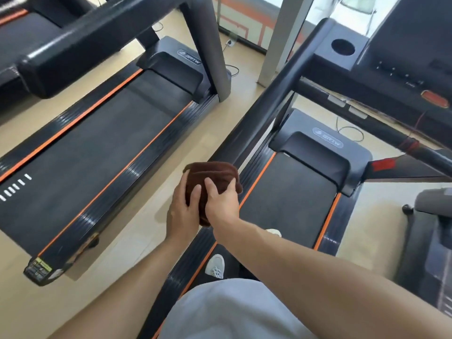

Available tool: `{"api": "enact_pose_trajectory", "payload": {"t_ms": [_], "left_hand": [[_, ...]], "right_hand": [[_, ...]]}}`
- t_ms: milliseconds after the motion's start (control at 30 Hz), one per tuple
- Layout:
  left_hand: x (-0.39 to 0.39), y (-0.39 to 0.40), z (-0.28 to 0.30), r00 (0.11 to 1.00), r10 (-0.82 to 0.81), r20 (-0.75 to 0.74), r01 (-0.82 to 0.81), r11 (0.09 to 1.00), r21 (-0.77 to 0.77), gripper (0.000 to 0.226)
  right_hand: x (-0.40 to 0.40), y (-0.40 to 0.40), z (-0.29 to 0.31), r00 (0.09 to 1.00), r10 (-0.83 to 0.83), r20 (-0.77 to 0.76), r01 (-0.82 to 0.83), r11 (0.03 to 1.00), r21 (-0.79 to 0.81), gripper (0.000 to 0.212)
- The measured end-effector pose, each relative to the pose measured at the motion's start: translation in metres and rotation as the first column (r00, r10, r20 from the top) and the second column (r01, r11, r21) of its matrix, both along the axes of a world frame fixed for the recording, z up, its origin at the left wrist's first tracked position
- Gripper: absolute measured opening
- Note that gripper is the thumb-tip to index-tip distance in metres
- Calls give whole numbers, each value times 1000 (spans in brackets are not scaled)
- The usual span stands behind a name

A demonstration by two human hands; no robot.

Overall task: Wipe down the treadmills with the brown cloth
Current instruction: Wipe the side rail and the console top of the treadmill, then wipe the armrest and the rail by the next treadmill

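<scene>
Standing on a treadmill (293,192) belt, a person holds a folded brown cloth (210,177) against its left handrail (264,111). A strip of pale floor (195,143) separates this machine from the neighbouring treadmill (97,143) to the left. Both grips grasp the cloth: the left hand (182,214) cups its near side, the right hand (221,200) presses on top. The cloth's lower end is hidden behind the hands, and the console is cut off upper right.

We see pale wood flooring (215,123), a grey pillar (278,40) far ahead with loose black cables (349,129) near it, and our white sneaker (215,265).
</scene>
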State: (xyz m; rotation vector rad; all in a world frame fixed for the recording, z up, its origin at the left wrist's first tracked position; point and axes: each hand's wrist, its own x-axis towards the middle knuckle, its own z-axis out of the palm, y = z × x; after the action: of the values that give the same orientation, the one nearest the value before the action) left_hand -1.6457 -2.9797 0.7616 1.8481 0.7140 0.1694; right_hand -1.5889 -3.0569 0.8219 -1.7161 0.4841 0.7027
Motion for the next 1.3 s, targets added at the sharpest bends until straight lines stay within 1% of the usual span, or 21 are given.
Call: {"api": "enact_pose_trajectory", "payload": {"t_ms": [100, 167, 233, 300, 367, 433, 467, 533, 600, 667, 700, 733, 767, 800, 833, 900, 967, 1067, 1133, 1200, 1300], "left_hand": [[-11, -32, -7, 982, 169, 79, -167, 986, -28, 55], [-17, -51, -10, 958, 272, 85, -263, 959, -106, 56], [-20, -68, -4, 931, 363, 40, -350, 919, -181, 58], [-18, -90, 3, 909, 416, -32, -410, 877, -252, 60], [-13, -114, 13, 901, 414, -133, -432, 822, -370, 56], [-6, -139, 15, 909, 355, -221, -418, 759, -499, 48], [1, -150, 15, 926, 306, -222, -379, 753, -538, 49], [25, -174, 10, 962, 143, -232, -254, 775, -578, 52], [50, -205, 12, 965, 31, -260, -201, 726, -658, 46], [77, -244, 15, 969, -107, -221, -72, 734, -675, 43], [87, -265, 20, 957, -205, -204, 27, 764, -645, 48], [98, -287, 24, 929, -313, -198, 147, 802, -579, 54], [108, -308, 25, 896, -397, -199, 263, 836, -482, 54], [118, -329, 28, 866, -461, -196, 363, 847, -389, 51], [128, -350, 33, 845, -502, -183, 433, 843, -318, 52], [147, -395, 48, 811, -573, -114, 535, 807, -249, 52], [163, -436, 66, 763, -643, -67, 616, 755, -226, 42], [178, -492, 95, 681, -732, -19, 704, 662, -259, 32], [189, -525, 110, 632, -775, 18, 742, 598, -305, 24], [202, -554, 117, 622, -782, 31, 750, 584, -310, 19], [232, -591, 122, 617, -784, 60, 757, 571, -317, 27]], "right_hand": [[-14, -10, -7, 997, 30, 70, -29, 999, -20, 40], [-18, -19, -10, 998, 22, 64, -22, 1000, 5, 25], [-17, -33, -6, 998, 26, 53, -28, 999, 44, 19], [-14, -49, 3, 996, 63, 62, -67, 996, 56, 16], [-12, -68, 10, 991, 96, 97, -101, 994, 49, 16], [-4, -93, 10, 987, 86, 137, -87, 996, 4, 19], [0, -107, 9, 985, 60, 160, -58, 998, -16, 25], [11, -145, 9, 979, -33, 200, 41, 998, -37, 37], [23, -191, 9, 955, -154, 252, 169, 985, -40, 39], [32, -243, 11, 921, -245, 302, 264, 964, -23, 38], [37, -271, 13, 903, -267, 336, 290, 957, -21, 38], [42, -299, 15, 887, -276, 370, 307, 951, -27, 39], [46, -327, 18, 871, -282, 402, 322, 946, -34, 43], [50, -354, 20, 856, -284, 432, 335, 941, -47, 47], [52, -381, 24, 840, -281, 463, 347, 936, -62, 52], [56, -434, 33, 809, -263, 525, 359, 929, -87, 58], [60, -481, 42, 779, -238, 580, 369, 922, -118, 60], [66, -540, 55, 715, -231, 660, 418, 898, -138, 61], [74, -572, 63, 666, -247, 704, 449, 886, -113, 58], [85, -597, 68, 624, -279, 730, 493, 865, -90, 53], [107, -629, 72, 585, -302, 753, 555, 826, -100, 50]]}}
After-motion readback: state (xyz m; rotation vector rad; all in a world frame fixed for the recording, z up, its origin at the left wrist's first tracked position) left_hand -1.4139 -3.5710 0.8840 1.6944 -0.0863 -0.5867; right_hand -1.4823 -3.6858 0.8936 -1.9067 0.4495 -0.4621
